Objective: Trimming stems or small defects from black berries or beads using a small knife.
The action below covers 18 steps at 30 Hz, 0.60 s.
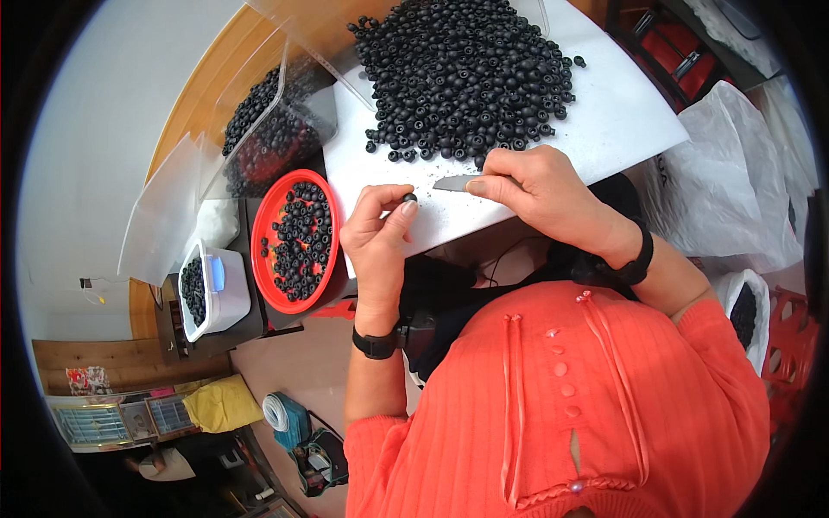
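Between the thumb and fingers of my left hand [377, 223] is a small round black part [409, 198], like a bead with a hole. My right hand [540, 192] grips a knife with a short grey blade [451, 183], which points left toward that part without touching it. Both hands are over the near edge of a white board [630, 121]. A large heap of similar black parts [466, 78] lies just beyond them on the board. Small dark crumbs are scattered between the heap and my hands.
Left of the board stands a red oval tray [259, 250] holding several black parts. Beside it is a white tub [231, 298] with more. A clear plastic bin [319, 121] of black parts stands behind. White plastic bags [717, 181] are on the right.
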Motion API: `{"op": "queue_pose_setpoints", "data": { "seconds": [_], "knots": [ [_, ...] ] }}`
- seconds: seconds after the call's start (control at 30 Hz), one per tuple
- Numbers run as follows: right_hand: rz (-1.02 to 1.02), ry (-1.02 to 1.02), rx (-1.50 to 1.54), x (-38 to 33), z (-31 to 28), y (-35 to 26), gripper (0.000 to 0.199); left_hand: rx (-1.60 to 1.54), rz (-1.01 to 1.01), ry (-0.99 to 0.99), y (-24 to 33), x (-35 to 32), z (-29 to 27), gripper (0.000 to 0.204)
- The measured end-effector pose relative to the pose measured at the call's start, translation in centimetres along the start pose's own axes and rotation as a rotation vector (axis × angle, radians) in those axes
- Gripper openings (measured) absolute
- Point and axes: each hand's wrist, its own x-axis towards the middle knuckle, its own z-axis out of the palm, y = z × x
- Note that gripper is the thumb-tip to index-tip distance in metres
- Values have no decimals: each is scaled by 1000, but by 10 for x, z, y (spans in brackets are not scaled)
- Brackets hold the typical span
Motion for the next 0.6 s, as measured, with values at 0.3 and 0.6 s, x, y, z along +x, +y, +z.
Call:
{"op": "queue_pose_setpoints", "data": {
  "seconds": [0.3,0.6],
  "knots": [
    [-55,-7,-153,2,7,4,38,-719,-247,-99,-5,0,14,30],
    [-95,13,-202,1,8,4,38,-740,-199,-153,-5,1,20,32]
  ]
}}
